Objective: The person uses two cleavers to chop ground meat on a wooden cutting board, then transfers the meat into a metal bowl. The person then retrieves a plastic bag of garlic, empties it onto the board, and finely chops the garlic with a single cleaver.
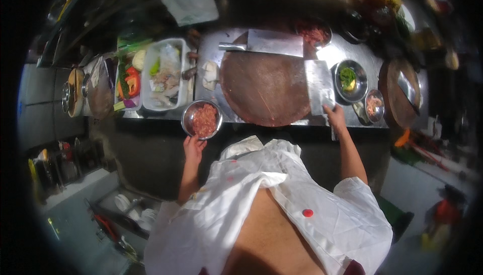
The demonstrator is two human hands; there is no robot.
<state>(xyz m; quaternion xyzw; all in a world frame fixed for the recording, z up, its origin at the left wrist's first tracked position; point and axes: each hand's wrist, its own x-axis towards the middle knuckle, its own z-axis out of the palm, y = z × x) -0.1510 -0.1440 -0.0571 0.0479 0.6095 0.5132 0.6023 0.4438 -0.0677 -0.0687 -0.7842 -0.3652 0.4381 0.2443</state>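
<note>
My left hand (pixel 194 148) grips the near rim of a steel bowl (pixel 187 118) that holds minced meat (pixel 205 120). The bowl is at the counter's front edge. On the right, my right hand (pixel 335 117) is closed around a cleaver (pixel 319 82) where blade meets handle. Its broad blade lies beside or over the right edge of a round wooden chopping block (pixel 264 82); whether it touches is unclear. A second cleaver (pixel 275 43) lies across the block's far edge, handle to the left. The block's top is stained dark.
White plastic tub (pixel 144 86) with food scraps, and cut vegetables (pixel 130 80), stand left. A garlic-like white item (pixel 210 75) sits beside the block. Right are a bowl of greens (pixel 347 78), a small bowl (pixel 374 105) and another block (pixel 396 97) with a knife. More meat (pixel 313 35) sits behind.
</note>
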